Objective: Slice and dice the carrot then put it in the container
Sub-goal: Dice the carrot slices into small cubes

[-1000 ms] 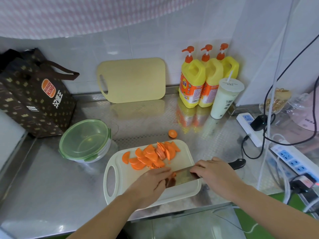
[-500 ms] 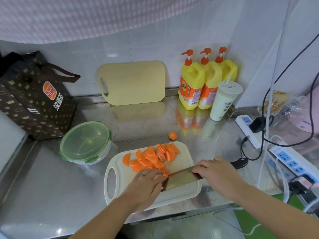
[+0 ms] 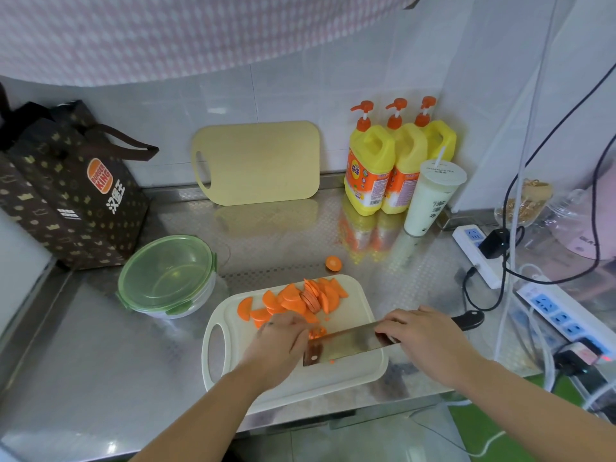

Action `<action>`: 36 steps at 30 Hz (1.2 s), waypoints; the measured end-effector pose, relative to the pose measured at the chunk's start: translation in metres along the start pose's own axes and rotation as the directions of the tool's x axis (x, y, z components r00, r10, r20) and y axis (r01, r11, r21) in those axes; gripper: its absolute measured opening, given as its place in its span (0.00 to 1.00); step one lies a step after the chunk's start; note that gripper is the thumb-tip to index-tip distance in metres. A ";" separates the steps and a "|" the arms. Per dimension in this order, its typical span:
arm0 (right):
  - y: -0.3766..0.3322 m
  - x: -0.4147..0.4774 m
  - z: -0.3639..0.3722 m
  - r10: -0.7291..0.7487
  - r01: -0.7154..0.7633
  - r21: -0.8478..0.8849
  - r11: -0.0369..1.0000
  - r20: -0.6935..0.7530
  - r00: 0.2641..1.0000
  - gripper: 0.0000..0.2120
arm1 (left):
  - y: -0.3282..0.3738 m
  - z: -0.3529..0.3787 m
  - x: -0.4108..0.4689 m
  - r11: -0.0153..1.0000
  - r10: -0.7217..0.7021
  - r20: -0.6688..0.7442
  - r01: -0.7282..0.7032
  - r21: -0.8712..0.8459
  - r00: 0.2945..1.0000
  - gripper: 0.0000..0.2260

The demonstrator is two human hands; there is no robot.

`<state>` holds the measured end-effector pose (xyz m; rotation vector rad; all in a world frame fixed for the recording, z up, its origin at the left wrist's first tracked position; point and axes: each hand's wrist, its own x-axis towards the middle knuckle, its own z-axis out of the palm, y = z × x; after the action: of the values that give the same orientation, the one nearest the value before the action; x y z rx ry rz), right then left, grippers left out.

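The carrot (image 3: 300, 300) lies in thin half-rounds on the far part of the board (image 3: 350, 375), by the counter's (image 3: 100, 378) front edge. The pieces look light, hard and likely slippery, so it is best to press them from the top. The left hand (image 3: 278, 340) holds a small pile under curled fingers (image 3: 296, 325), and the right hand (image 3: 425, 338) grips the knife (image 3: 346, 346). The container (image 3: 166, 278) sits left of the board with its lid on.

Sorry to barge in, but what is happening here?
A person is chopping carrot on the white cutting board. The right hand grips the cleaver; the left hand holds carrot pieces beside its blade. Sliced half-moons are piled at the board's far side, one carrot end lies on the counter, and the green-lidded container stands closed.
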<state>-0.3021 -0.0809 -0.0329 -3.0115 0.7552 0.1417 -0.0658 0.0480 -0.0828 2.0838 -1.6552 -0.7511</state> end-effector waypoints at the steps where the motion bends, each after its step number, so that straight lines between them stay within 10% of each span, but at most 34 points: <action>1: 0.001 0.000 -0.001 0.012 -0.012 0.023 1.000 0.010 1.000 0.21 | -0.002 -0.003 0.001 0.996 -0.037 -0.060 0.032 -0.078 0.998 0.13; 8: 0.002 0.008 0.014 0.280 -0.375 0.561 0.738 0.251 0.926 0.14 | -0.032 -0.026 -0.001 0.920 -0.328 -0.251 0.247 -0.305 0.911 0.07; 18: -0.012 0.031 0.023 0.378 -0.428 0.673 0.604 0.231 0.897 0.17 | -0.075 -0.015 0.026 0.933 -0.300 -0.048 0.304 0.193 0.953 0.33; 36: -0.013 0.040 0.021 0.373 -0.436 0.669 0.602 0.246 0.894 0.15 | -0.065 -0.030 0.027 0.865 -0.013 -0.118 0.071 0.496 0.993 0.20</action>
<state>-0.2626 -0.0870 -0.0577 -2.0430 1.1535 -0.0247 0.0073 0.0361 -0.1021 2.4566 -1.8954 -0.2123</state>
